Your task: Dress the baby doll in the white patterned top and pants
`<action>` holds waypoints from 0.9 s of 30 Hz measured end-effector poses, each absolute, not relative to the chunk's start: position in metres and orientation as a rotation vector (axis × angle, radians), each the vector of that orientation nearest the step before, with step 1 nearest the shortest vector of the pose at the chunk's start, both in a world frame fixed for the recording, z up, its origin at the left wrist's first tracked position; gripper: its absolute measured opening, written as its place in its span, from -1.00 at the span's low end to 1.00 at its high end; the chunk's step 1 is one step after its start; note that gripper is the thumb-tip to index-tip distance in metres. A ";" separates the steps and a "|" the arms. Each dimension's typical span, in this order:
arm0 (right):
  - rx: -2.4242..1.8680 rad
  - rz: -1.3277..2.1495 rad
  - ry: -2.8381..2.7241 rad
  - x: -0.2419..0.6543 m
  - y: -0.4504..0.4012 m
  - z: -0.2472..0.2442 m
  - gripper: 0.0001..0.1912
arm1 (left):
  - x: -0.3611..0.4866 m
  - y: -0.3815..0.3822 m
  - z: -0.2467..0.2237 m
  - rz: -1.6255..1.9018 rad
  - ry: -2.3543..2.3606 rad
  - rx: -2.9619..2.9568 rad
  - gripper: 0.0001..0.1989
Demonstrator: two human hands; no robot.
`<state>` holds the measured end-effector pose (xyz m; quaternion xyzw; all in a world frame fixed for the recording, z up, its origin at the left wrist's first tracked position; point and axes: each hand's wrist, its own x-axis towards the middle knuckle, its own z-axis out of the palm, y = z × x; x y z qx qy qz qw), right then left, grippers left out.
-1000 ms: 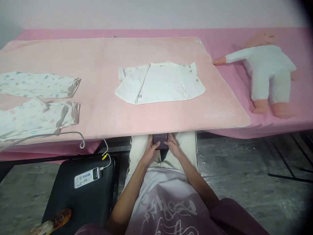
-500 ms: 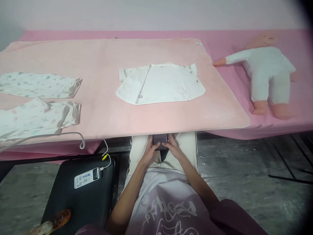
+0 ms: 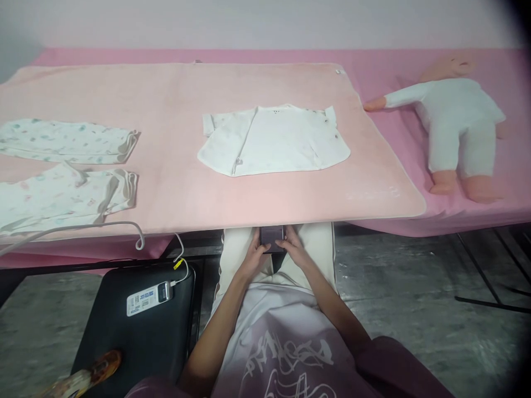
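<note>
A dark phone [image 3: 272,237] is held in my lap, just below the front edge of the table. My left hand [image 3: 254,257] grips its left side, thumb over the face. My right hand [image 3: 296,249] closes round the other side in the same way. The table edge hides the phone's far end. Above it on the pink mat lies a white baby top [image 3: 276,141], spread flat with its short sleeves out. Neither hand touches the top.
Folded patterned baby clothes [image 3: 66,143] lie on the mat [image 3: 174,193] at left. A doll [image 3: 462,130] in white rests at right. Beside my left leg, a power bank [image 3: 149,298] with a cable lies on a black stool [image 3: 136,342], near a bottle-like object [image 3: 97,373].
Both hands keep the same hold on the phone. The view has shifted very slightly; the clothes and doll stay in place.
</note>
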<state>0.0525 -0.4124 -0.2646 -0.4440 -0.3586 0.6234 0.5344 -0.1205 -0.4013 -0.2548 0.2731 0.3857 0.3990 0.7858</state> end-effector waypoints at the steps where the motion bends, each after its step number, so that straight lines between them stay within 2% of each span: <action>1: -1.053 1.476 -0.863 0.052 -0.412 -0.263 -0.21 | -0.121 -0.401 -0.256 0.864 0.829 0.593 0.11; 13: -1.035 1.457 -0.883 0.053 -0.412 -0.269 -0.15 | -0.120 -0.401 -0.261 0.875 0.830 0.631 0.06; 17: -1.032 1.434 -0.914 0.051 -0.412 -0.271 -0.21 | -0.119 -0.401 -0.257 0.895 0.819 0.639 0.02; 27: -1.007 1.452 -0.970 0.050 -0.413 -0.282 -0.16 | -0.111 -0.399 -0.244 0.940 0.899 0.477 -0.16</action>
